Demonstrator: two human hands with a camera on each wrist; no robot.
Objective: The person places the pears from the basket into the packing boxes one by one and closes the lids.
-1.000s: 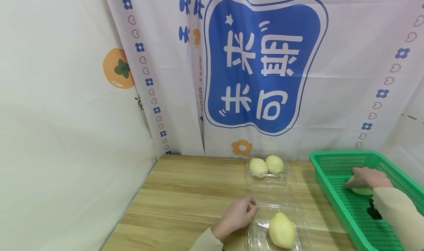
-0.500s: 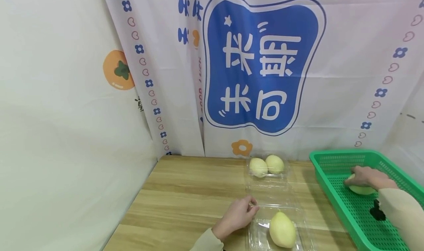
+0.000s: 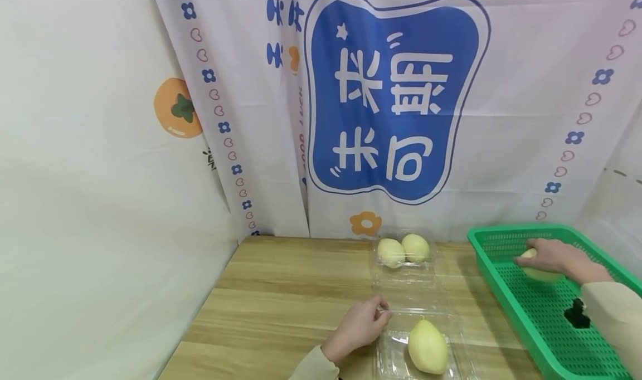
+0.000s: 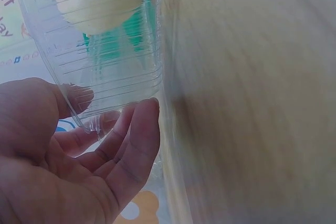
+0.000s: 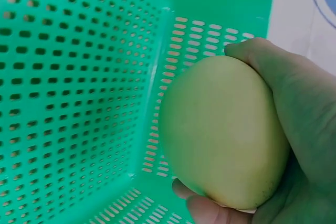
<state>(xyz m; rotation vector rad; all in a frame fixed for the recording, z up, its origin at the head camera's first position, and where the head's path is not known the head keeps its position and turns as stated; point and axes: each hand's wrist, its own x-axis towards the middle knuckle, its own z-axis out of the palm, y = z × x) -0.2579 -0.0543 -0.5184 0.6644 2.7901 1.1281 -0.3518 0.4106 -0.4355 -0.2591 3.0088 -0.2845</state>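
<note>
In the head view my right hand [image 3: 564,257] holds a pale yellow pear [image 5: 220,129] inside the green basket [image 3: 506,299]. The right wrist view shows the thumb on one side of the pear and fingertips curled round the other. My left hand [image 3: 355,329] pinches the far left corner of a clear plastic clamshell box [image 4: 107,85], thumb on one side of its wall and fingers on the other. One pear [image 3: 428,347] lies in the near half of that box. Its hinged lid [image 3: 408,291] lies folded back beyond it.
Behind the lid, against the cloth, stands another clear box [image 3: 430,263] with two pears [image 3: 403,251] in it. The basket fills the right side of the wooden table [image 3: 271,296]. Printed cloth [image 3: 271,162] hangs behind the table and along its left side.
The right hand has closed round the pear and raised it slightly from the basket floor. The left hand and the box in it have stayed in place.
</note>
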